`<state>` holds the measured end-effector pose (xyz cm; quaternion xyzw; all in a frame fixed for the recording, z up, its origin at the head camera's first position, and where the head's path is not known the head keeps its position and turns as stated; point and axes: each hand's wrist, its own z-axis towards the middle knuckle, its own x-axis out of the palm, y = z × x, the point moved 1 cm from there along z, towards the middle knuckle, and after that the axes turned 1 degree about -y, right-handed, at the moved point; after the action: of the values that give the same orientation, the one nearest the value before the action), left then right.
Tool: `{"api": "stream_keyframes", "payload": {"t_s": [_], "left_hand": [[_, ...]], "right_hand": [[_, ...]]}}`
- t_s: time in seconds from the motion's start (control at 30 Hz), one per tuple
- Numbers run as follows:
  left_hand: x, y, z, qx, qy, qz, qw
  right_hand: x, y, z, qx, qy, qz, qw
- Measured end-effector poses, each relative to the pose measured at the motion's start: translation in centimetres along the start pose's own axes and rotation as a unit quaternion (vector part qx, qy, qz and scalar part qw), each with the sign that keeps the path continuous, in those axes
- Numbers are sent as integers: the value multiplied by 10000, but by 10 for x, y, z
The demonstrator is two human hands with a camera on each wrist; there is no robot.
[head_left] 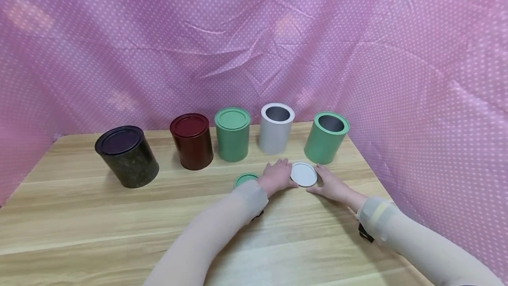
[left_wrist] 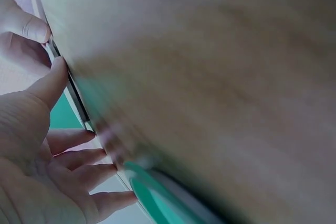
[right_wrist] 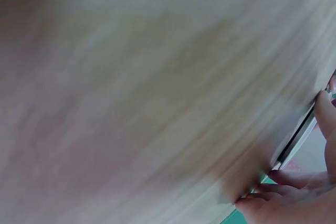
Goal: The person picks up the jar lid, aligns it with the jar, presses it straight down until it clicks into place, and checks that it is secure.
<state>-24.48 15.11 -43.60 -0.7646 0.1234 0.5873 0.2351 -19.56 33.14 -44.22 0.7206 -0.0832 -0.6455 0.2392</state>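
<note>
1. Two bare hands flank one round white lid, which sits between them near the tabletop (head_left: 119, 224); whether it lies flat or is slightly raised cannot be told.
2. Left hand (head_left: 278, 176): open, fingers extended and spread, thumb and forefinger touching the rim of the white lid (head_left: 304, 174).
3. Right hand (head_left: 332, 185): also open, slightly bent, thumb and fingers spread along the lid's opposite side.
4. Beside the left wrist, a green lid (head_left: 245, 178) is partly hidden by the pale sleeve (head_left: 214, 237).
5. Behind stand five cylindrical cans: black (head_left: 131, 162), dark red (head_left: 193, 144) and green (head_left: 233, 142), all lidded; then an uncovered white can (head_left: 274, 133) and an uncovered green can (head_left: 323, 144), both grey inside.
6. Streaky, pale wood grain marks the tabletop; creased pink cloth (head_left: 254, 34) with white dots hangs behind.
</note>
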Motion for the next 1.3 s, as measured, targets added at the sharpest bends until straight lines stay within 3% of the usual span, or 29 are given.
{"api": "stream_keyframes", "payload": {"t_s": [0.43, 0.7, 0.9, 1.07, 1.3], "left_hand": [[-4, -1, -1, 0, -10, 44, 10000], [-7, 2, 1, 158, -323, 248, 9990], [-10, 3, 2, 216, -359, 235, 9988], [-10, 5, 2, 355, -440, 56, 9984], [-10, 11, 3, 555, -510, -554, 9956]], "right_hand": [[1, 4, 3, 118, -257, 38, 9996], [3, 3, 4, 143, -387, 167, 9990], [2, 3, 5, 181, -496, 333, 9980], [1, 1, 5, 295, -527, 447, 9972], [-1, 2, 5, 318, -551, 594, 9962]]}}
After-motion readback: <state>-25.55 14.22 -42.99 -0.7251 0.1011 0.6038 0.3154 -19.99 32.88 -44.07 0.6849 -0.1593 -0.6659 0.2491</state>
